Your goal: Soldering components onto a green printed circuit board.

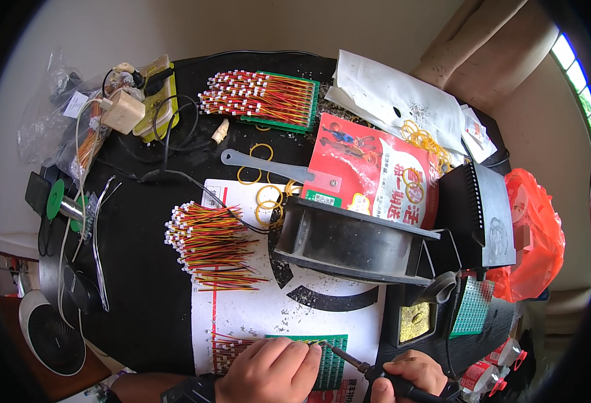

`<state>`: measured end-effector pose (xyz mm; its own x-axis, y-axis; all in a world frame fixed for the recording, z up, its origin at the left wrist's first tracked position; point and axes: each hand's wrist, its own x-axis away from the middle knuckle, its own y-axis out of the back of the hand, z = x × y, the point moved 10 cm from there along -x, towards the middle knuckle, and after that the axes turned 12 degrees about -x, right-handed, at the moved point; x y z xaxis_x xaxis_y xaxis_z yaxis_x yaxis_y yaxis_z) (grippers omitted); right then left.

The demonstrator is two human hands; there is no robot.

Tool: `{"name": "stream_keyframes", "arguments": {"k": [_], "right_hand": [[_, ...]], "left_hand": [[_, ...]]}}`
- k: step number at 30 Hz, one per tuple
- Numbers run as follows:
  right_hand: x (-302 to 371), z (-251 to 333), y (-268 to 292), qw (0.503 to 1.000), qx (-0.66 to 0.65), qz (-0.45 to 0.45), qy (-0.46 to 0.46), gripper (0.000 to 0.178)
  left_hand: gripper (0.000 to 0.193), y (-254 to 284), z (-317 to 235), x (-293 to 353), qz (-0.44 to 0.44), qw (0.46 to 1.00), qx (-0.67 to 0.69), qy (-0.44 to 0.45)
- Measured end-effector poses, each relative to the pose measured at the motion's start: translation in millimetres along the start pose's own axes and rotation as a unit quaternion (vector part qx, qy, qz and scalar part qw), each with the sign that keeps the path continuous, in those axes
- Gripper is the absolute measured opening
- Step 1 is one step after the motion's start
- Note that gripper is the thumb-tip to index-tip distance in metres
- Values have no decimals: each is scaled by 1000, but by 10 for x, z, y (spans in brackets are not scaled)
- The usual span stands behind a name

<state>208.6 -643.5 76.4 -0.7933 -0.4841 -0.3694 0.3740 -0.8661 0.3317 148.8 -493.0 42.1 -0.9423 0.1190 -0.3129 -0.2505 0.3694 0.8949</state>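
Observation:
A soldering iron (357, 365) with a dark handle is gripped in my right hand (413, 375), its tip slanting left onto a green circuit board panel (334, 366). Over the panel's left part, my left hand (268, 366) is closed, thumb side hidden, with a thin yellow wire (314, 342) at its fingertips. The iron's tip meets the board right beside those fingertips. Red and yellow wires with white connectors (227, 350) stick out left of the panel, partly covered by my left hand. The panel lies on a white printed sheet (242, 312).
Ahead stands a black fan (356, 242). Left of it lies a bundle of connector wires (215, 245); a wired board stack (282, 101) sits farther back. Right are a soldering sponge tray (416, 322), a black box (477, 215) and a red bag (530, 235). A solder spool (67, 205) stands left.

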Motion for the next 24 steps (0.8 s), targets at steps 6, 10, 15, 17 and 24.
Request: {"name": "stream_keyframes", "arguments": {"k": [6, 10, 15, 17, 24], "right_hand": [[26, 19, 61, 1000, -8, -27, 13, 15], [24, 6, 45, 1000, -15, -15, 8, 15], [9, 4, 26, 1000, -6, -9, 4, 16], [2, 7, 21, 1000, -7, -8, 2, 15], [-7, 8, 12, 1000, -12, -5, 2, 15]], "left_hand": [[21, -3, 5, 2, 4, 1000, 5, 4], [19, -20, 23, 7, 14, 1000, 15, 11], [17, -41, 64, 7, 16, 999, 34, 25], [16, -42, 71, 6, 14, 999, 39, 28], [16, -47, 77, -1, 14, 999, 40, 30]]}}
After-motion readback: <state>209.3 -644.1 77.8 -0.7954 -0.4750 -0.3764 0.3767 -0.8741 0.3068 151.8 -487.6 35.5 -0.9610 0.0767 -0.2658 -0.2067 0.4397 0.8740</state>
